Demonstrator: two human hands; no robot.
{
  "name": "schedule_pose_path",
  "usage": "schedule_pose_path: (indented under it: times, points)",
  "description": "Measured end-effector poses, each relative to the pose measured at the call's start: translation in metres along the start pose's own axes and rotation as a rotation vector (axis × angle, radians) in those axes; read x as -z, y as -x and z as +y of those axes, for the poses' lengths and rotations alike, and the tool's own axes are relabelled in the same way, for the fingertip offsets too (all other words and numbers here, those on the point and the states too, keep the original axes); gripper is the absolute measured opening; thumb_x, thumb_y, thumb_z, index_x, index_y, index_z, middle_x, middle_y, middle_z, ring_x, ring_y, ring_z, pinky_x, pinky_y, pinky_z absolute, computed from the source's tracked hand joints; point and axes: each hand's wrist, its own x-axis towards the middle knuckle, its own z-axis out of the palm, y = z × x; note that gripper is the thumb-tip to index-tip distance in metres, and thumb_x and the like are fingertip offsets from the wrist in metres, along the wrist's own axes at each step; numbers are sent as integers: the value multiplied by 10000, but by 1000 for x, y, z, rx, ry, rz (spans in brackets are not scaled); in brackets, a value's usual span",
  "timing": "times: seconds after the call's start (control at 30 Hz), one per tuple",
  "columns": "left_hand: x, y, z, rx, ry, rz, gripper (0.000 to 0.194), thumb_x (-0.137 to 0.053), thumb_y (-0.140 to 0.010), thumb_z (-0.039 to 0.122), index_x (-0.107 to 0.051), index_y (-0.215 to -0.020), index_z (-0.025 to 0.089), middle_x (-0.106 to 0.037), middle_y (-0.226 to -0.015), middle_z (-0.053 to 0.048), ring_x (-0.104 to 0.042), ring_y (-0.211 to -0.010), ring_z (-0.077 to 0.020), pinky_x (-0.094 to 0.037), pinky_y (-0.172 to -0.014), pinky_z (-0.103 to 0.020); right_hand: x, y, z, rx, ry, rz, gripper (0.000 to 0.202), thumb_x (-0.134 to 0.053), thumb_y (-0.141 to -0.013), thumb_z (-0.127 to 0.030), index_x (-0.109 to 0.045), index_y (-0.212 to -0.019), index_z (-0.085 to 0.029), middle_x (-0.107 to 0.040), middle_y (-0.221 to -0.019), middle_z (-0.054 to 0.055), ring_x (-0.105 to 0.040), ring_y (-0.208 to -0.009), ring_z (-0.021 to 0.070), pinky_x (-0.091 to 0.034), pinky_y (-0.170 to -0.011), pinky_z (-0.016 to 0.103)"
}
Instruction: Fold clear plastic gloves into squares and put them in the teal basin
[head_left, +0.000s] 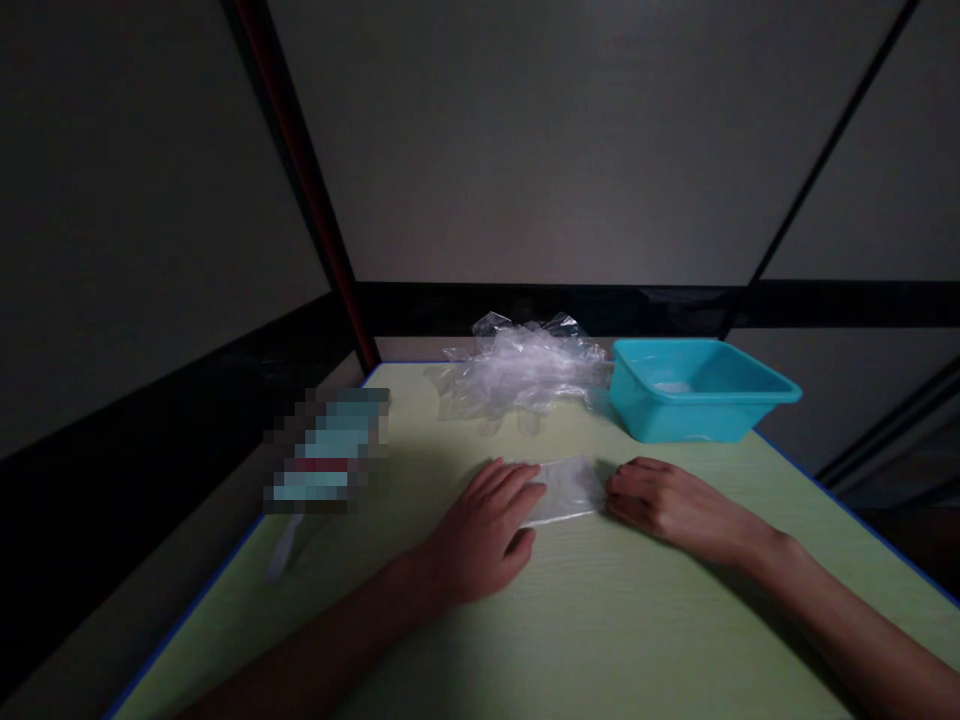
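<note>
A small flat clear plastic bag (pixel 566 490) lies on the table between my two hands. My left hand (pixel 487 530) rests on its left end, palm down, fingers stretched out and a little apart. At the bag's right edge, my right hand (pixel 656 500) is closed, its curled fingers pinching the edge; the fingertips are partly hidden. Behind the hands sits a loose heap of crumpled clear plastic bags (pixel 529 365).
A turquoise plastic basin (pixel 697 415) stands at the back right, with something whitish inside. On the left is a pixelated phone-like object (pixel 330 450) with a whitish strip (pixel 283 550) below it. The pale green table (pixel 600 630) has blue edging and meets panelled walls.
</note>
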Motion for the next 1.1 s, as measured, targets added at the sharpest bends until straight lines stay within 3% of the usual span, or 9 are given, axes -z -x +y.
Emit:
schedule_pose_path:
  times: [0.2, 0.37, 0.5, 0.6, 0.93, 1.1]
  points:
    - [13, 2, -8, -87, -82, -54, 459, -479, -689, 147, -457, -1147, 149, -461, -1246, -101, -388, -1166, -212, -190, -1043, -417, 2, -2, -8, -11, -45, 7, 242, -383, -868, -129, -543, -690, -163, -528, -693, 26, -450, -647, 147, -311, -624, 308]
    - [23, 3, -19, -178, -149, -89, 276, -471, -714, 109, -538, -977, 156, -486, -1225, -81, -396, -1160, -178, -191, -1049, -367, 11, -5, -16, -35, -167, -77, 139, -417, -819, -158, -540, -755, -161, -531, -736, 39, -451, -692, 166, -313, -678, 321]
    - [21, 2, -25, -242, -211, -67, 127, -468, -746, 94, -553, -819, 154, -543, -1142, -57, -446, -1100, -166, -202, -1045, -342, 15, -10, -21, -69, -277, -110, 81, -442, -766, -167, -523, -769, -164, -522, -746, 42, -447, -723, 178, -306, -724, 333]
    - [15, 1, -28, -267, -268, -35, 123, -451, -770, 76, -548, -765, 152, -579, -1060, -40, -488, -1028, -154, -229, -1031, -334, 17, -14, -26, -80, -360, -110, 59, -450, -731, -158, -508, -739, -163, -516, -738, 43, -441, -721, 177, -301, -735, 334]
    - [7, -3, -44, -215, -375, 13, 131, -454, -818, 102, -539, -731, 148, -580, -1014, -36, -504, -976, -150, -265, -1013, -348, 14, -22, -42, -105, -614, -63, 112, -477, -623, -84, -416, -649, -175, -478, -685, -6, -452, -692, 139, -293, -732, 307]
    - [6, -4, -47, -115, -386, 123, 157, -441, -775, 49, -565, -784, 144, -583, -1039, -62, -498, -1000, -178, -326, -977, -372, 11, -27, -47, -34, -779, -1, 129, -500, -624, -75, -440, -672, -177, -470, -686, -22, -461, -710, 128, -311, -747, 297]
